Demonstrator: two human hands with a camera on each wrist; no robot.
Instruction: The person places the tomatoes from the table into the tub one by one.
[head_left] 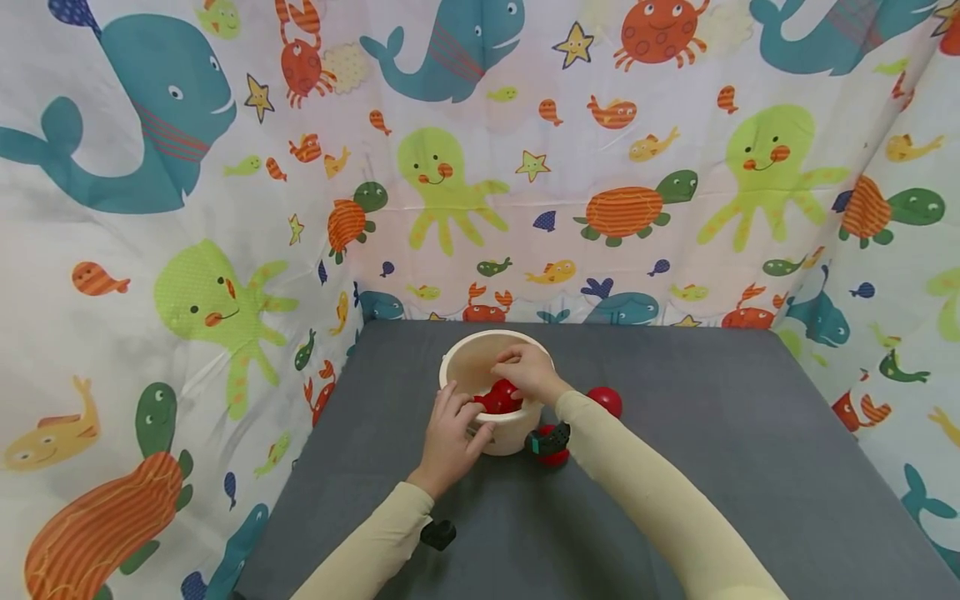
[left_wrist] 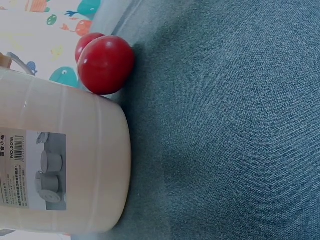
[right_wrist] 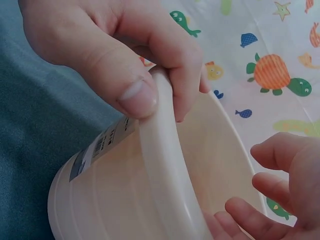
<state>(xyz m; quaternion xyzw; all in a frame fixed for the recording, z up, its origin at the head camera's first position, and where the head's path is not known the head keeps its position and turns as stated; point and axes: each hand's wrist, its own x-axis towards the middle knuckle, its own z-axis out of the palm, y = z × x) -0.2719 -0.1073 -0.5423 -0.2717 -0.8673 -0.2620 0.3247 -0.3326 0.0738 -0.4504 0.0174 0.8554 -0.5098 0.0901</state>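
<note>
A cream plastic bucket (head_left: 504,437) stands on the grey cloth with shiny red, round, tomato-like things (head_left: 501,397) inside. My left hand (head_left: 448,437) grips the near-left rim; in the right wrist view its thumb (right_wrist: 140,97) lies outside the wall and its fingers hook over the edge. Over the opening, my right hand (head_left: 525,375) reaches in from the right with fingers loosely bent. Nothing shows between those fingers (right_wrist: 275,150) in the right wrist view. The left wrist view shows the bucket's printed label (left_wrist: 35,170).
Two more red round things lie outside the bucket, one (head_left: 604,401) at its right and one (head_left: 553,457) partly hidden behind the right wrist's black strap (head_left: 551,438). A sea-animal curtain (head_left: 555,200) encloses the table's back and sides.
</note>
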